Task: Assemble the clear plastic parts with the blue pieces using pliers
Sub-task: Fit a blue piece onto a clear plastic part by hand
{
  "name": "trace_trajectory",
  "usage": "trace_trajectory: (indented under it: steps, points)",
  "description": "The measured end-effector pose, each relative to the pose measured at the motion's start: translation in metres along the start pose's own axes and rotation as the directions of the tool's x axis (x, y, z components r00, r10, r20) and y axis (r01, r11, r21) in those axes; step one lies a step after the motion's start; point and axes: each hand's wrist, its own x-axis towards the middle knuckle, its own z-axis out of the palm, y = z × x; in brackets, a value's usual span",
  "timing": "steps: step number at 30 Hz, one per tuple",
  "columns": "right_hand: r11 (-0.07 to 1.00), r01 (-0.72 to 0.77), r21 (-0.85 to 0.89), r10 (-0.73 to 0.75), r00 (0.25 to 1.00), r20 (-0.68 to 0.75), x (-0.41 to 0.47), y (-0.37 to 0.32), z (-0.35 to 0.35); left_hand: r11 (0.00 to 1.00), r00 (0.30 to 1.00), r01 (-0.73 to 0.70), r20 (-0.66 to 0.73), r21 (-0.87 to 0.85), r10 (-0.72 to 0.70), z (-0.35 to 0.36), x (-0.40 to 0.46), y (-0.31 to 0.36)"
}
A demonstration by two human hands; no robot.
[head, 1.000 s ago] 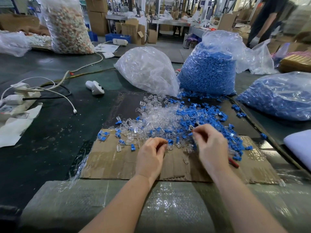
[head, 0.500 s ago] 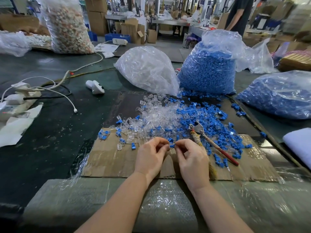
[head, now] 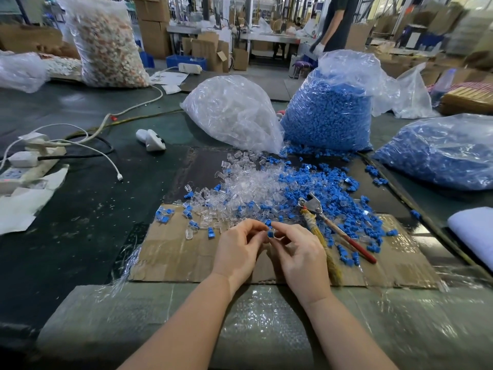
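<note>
Both hands meet over cardboard (head: 170, 257): left hand (head: 237, 252) and right hand (head: 301, 255) pinch a blue piece (head: 270, 233) between their fingertips; pliers (head: 330, 225) lie just right.

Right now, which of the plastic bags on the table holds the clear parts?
The crumpled bag of clear parts, left of the upright bag of blue pieces; the other bags show blue or pale mixed contents.

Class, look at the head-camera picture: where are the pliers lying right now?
The pliers lie unheld on the cardboard sheet, just right of the right hand, with their metal head in the pile of blue pieces.
</note>
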Motion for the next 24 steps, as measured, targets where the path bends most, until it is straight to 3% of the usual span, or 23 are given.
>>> trace_trajectory:
  steps: [24]
  points:
    - [0.996,0.059,0.064,-0.060,0.998,0.017,0.0020,-0.0009,-0.0028,0.999,1.000,0.004,0.012,0.037,-0.004,-0.0014,-0.0009,0.0027]
